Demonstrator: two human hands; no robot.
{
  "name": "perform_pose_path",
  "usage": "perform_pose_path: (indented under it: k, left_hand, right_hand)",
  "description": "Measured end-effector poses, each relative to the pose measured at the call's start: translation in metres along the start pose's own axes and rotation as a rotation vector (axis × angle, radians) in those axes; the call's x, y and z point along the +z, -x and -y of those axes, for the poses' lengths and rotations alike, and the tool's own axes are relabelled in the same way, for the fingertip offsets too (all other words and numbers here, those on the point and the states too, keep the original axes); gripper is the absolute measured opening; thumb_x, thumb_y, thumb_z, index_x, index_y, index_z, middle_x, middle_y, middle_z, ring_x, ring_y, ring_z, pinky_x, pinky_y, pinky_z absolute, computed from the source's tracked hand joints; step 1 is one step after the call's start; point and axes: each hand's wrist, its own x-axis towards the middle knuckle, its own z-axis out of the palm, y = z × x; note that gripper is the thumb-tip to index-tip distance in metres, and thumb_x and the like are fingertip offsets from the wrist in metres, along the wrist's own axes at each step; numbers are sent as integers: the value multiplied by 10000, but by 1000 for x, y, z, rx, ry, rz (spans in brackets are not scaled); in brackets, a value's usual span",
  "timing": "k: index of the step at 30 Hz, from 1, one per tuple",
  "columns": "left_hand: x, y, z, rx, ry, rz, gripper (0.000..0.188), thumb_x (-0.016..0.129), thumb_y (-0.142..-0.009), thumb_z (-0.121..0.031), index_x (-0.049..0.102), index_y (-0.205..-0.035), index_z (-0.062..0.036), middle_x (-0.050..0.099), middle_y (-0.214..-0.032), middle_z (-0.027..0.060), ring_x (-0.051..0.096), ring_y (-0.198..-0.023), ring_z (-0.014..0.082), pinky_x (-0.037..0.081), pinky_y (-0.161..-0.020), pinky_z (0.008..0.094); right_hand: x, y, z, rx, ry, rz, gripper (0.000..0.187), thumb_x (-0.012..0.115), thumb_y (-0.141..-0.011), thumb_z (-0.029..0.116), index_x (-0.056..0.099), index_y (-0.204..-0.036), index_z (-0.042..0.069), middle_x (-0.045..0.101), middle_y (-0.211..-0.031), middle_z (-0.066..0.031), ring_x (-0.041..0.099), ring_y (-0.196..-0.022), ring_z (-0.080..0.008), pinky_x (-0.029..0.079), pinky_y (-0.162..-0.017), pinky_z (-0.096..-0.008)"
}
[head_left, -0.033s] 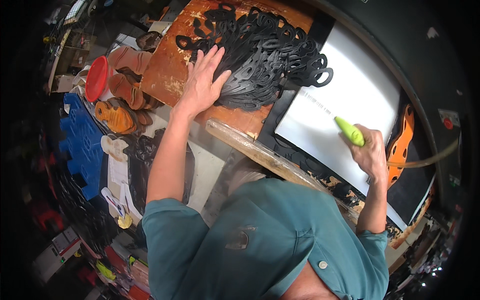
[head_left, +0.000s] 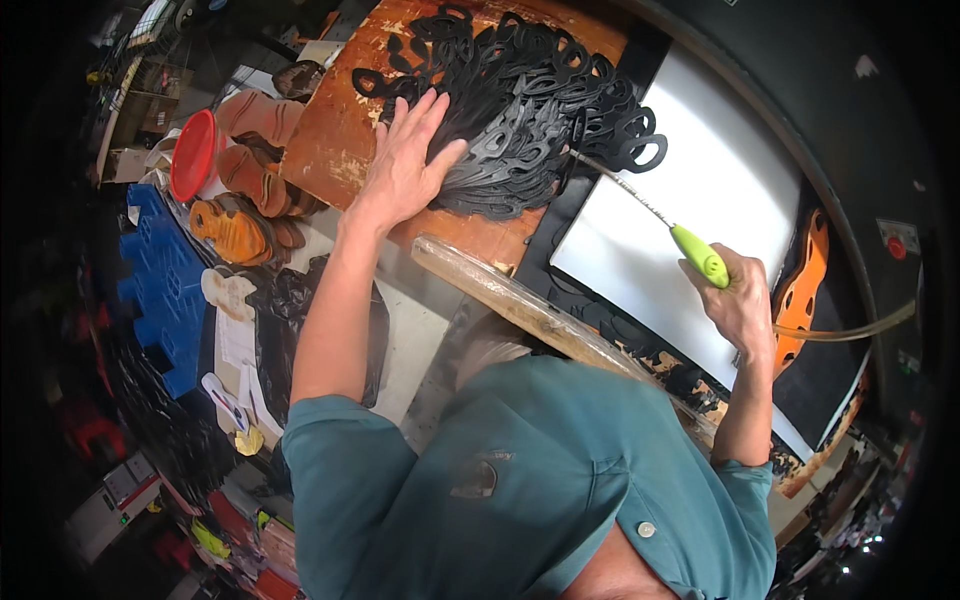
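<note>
A heap of flat black cut-out pieces (head_left: 520, 140), many with oval loops, lies on the worn brown board. My left hand (head_left: 405, 170) rests flat on the heap's left side, fingers stretched out and thumb apart. My right hand (head_left: 742, 295) is closed around the bright green handle of a tool with a long thin metal shaft (head_left: 700, 256). This shaft slants up and left over the white board (head_left: 690, 160), its end at the heap's right edge by a black piece. A yellowish tube (head_left: 850, 325) runs out to the right from behind my right hand.
The brown board (head_left: 335, 140) has a rounded, wrapped front edge (head_left: 500, 290). An orange piece with holes (head_left: 803, 290) lies right of the white board. A dark machine frame curves along the right. At left are a red round container (head_left: 193, 157), brown shaped parts (head_left: 255, 175) and a blue crate (head_left: 165, 280).
The tool's shaft, blurred earlier, now shows sharply with its end at the heap's right edge. My right hand has shifted very slightly upward. My left hand stays put.
</note>
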Motion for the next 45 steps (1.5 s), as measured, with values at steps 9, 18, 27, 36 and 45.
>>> perform_pose_path:
  k: [9, 18, 27, 36, 45]
  left_hand:
    - [7, 3, -7, 172, -221, -79, 1078, 872, -851, -462, 323, -1626, 49, 375, -1650, 316, 305, -1566, 483, 299, -1289, 500]
    - [-9, -1, 1, 50, 157, -102, 847, 798, -954, -386, 402, -1606, -17, 542, -1541, 289, 515, -1441, 464, 435, -1197, 480]
    - [6, 12, -12, 254, -295, -78, 1166, 928, -755, -512, 316, -1674, -139, 352, -1675, 273, 335, -1547, 490, 314, -1285, 519]
    - [-5, 6, -1, 232, -18, -117, 843, 849, -910, -269, 429, -1630, -142, 529, -1577, 234, 512, -1462, 402, 429, -1217, 471]
    - [-15, 5, 0, 122, 111, -35, 812, 844, -899, -360, 488, -1599, -154, 499, -1611, 216, 451, -1519, 370, 382, -1245, 452]
  right_hand:
    - [-8, -1, -7, -15, 16, 25, 268, 799, -958, 260, 777, -991, -5, 601, -617, -87, 492, -552, -146, 433, -553, -361]
    - [-6, -1, -9, -113, -100, 103, 216, 830, -932, 187, 757, -939, -16, 616, -631, -67, 539, -575, -129, 459, -572, -351]
    - [-7, -2, -9, -87, 71, 32, 168, 818, -911, 142, 756, -900, -14, 624, -622, -130, 572, -538, -203, 476, -571, -370]
    - [-2, -23, 6, -21, -168, -84, 223, 790, -970, 211, 794, -1027, -4, 693, -672, -80, 596, -564, -150, 495, -579, -355]
    - [-7, -20, 5, -125, -76, 109, 167, 811, -938, 185, 794, -947, 18, 680, -654, -57, 587, -561, -134, 478, -569, -340]
